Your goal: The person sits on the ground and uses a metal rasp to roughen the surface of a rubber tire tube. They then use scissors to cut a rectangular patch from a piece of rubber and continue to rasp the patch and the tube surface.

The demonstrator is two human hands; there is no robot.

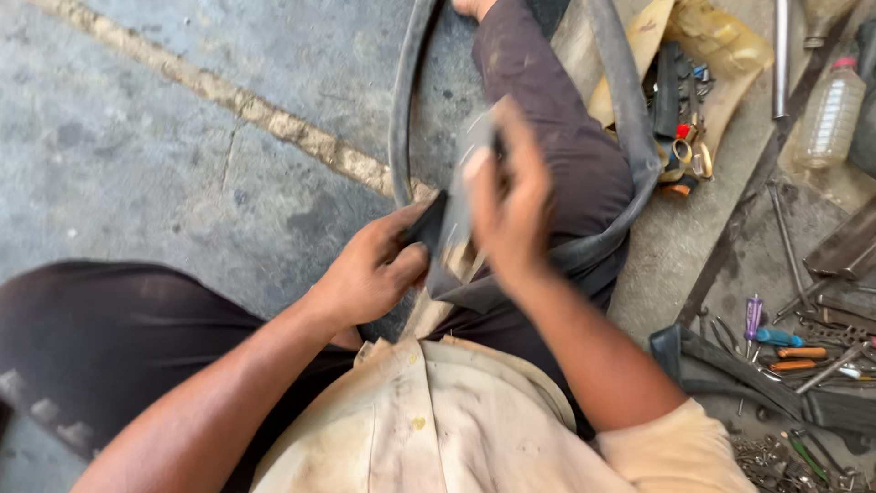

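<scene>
Nearest the camera is the person's cream shirt (438, 429), stained and creased, filling the lower middle of the view. From it 2 bare forearms reach forward over the lap.

The left hand (374, 274) is closed around a fold of black rubber inner tube (630, 137), pinching it between thumb and fingers just above the right thigh. The right hand (511, 205) is blurred with motion; it holds a flat greyish piece (461, 183) against the pinched part of the tube, though what that piece is cannot be told through the blur. The 2 hands sit just beside each other, almost touching at the fold.

The tube loops away from the hands, draped over the right leg (547, 119) in dark trousers, with 1 side running up the left of the leg and the other curving round its right side. The left knee (91, 338) sits low at the left edge.

On the concrete floor (182, 137) to the right lie scattered tools: a screwdriver with a purple handle (752, 318), another with an orange handle (801, 352), metal rods and spanners. Farther off are a clear plastic bottle (829, 114) and a yellowish bag (712, 41) holding small parts. A pale painted line (228, 96) crosses the floor at the far left.
</scene>
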